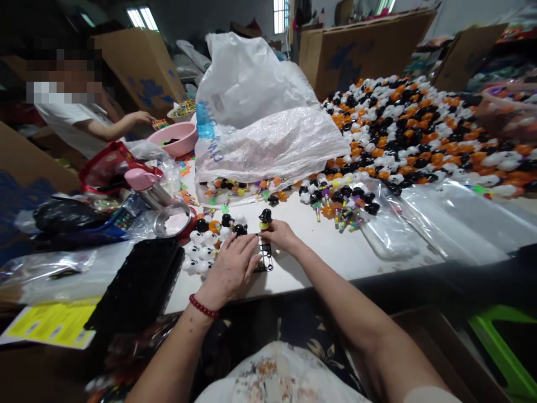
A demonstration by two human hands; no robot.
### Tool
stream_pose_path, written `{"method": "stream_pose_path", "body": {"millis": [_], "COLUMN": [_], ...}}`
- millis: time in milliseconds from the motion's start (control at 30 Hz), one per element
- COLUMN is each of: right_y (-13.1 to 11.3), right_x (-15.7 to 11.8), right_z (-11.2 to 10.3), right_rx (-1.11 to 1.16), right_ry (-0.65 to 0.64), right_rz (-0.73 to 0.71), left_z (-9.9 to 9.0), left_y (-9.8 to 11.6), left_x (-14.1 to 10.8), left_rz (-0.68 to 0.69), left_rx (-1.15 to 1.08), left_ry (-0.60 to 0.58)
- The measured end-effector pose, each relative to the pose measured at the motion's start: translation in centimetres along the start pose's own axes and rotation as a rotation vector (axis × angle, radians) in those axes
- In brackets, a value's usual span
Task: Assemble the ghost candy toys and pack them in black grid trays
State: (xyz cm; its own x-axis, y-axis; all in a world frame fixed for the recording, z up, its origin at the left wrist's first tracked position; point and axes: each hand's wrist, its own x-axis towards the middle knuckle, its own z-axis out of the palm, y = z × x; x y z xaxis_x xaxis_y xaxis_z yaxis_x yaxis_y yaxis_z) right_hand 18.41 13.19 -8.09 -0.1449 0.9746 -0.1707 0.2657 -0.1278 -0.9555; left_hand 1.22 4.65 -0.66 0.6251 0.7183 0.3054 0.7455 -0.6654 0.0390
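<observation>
So, 1 blk-topped toy (265, 216) (R hand (282, 235))

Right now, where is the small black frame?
In the head view, the small black frame lies on the white table near the centre, just right of the left hand.

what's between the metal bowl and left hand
White, black and orange toy pieces lie between the bowl and left hand in the head view.
</observation>
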Motion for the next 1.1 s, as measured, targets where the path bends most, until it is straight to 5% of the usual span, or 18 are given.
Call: {"method": "stream_pose_path", "body": {"millis": [400, 667, 1100], "right_y": [-0.7, -1.4, -0.5], "right_x": [-1.4, -1.9, -1.4], "right_z": [0.4, 0.1, 0.9], "right_rx": [-0.446, -0.594, -0.532], "right_ry": [-0.074, -0.16, -0.171], "right_rz": [-0.25, -0.292, -0.345], "left_z": [0.0, -0.2, -0.5], "left_y": [-0.1, -0.3, -0.3], "left_x": [-0.1, 0.0, 3.0], "left_rz": [0.005, -0.015, -0.015], "left_rx": [-0.018, -0.034, 0.09], "left_ry": [-0.009, 0.016, -0.075]}}
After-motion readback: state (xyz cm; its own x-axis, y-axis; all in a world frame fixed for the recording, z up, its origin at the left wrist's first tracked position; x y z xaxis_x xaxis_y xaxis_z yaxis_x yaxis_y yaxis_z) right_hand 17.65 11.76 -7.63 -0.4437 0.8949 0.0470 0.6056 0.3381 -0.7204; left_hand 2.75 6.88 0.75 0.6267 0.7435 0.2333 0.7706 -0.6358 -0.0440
